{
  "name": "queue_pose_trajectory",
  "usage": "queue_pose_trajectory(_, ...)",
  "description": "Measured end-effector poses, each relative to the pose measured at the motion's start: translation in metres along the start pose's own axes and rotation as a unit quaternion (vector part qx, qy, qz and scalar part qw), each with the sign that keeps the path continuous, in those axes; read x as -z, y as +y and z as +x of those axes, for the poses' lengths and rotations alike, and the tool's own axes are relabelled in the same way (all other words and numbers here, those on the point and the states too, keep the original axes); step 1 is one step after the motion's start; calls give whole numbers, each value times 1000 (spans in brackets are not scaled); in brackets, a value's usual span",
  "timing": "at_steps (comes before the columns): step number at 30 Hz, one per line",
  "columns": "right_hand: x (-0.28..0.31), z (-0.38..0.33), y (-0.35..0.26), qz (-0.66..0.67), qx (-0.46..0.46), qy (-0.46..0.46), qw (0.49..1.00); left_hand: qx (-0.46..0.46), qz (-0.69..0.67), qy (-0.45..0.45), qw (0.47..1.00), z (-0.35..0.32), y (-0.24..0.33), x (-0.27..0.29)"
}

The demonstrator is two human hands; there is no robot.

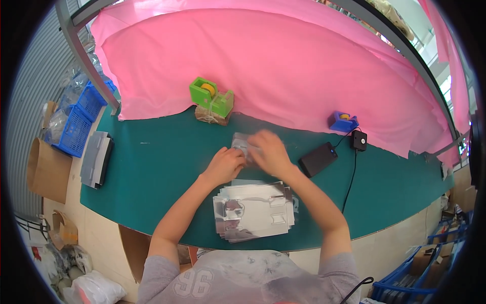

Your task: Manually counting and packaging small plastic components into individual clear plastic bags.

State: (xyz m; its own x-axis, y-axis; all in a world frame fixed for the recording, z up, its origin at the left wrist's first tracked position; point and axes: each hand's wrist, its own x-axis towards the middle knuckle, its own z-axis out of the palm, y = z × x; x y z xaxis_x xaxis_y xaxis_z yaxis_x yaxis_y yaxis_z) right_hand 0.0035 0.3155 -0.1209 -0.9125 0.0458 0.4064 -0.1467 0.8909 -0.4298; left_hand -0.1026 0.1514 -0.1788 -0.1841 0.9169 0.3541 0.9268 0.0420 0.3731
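A small clear plastic piece [240,140] lies on the green tabletop between my hands. My left hand [225,165] has its fingers curled and pressed together at the near edge of that piece. Over its right side is my right hand [271,153], smeared by motion, so its fingers do not show clearly. Close to my body, below both hands, rests a stack of flat, shiny clear plastic sheets [255,210] with folded cut-outs, their edges not lined up.
A green tape dispenser [215,99] is tied onto a brown block at the back. To the right are a blue tape dispenser [342,121], a black box-shaped device [318,159] and a black adapter [359,141] with cable. More plastic sheets [93,159] sit at the left edge. A pink cloth [253,61] hangs behind.
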Motion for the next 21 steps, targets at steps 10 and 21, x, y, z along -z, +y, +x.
queue_pose_trajectory(10, 32, -92, -92, 42, 98, -326, 940, 71, -46, -59, 995, 17, 7, 12)
queue_pose_trajectory(21, 88, -65, -74, 373, -138, -132, 908, 172, -336, 89, 922, 15, 68, 125)
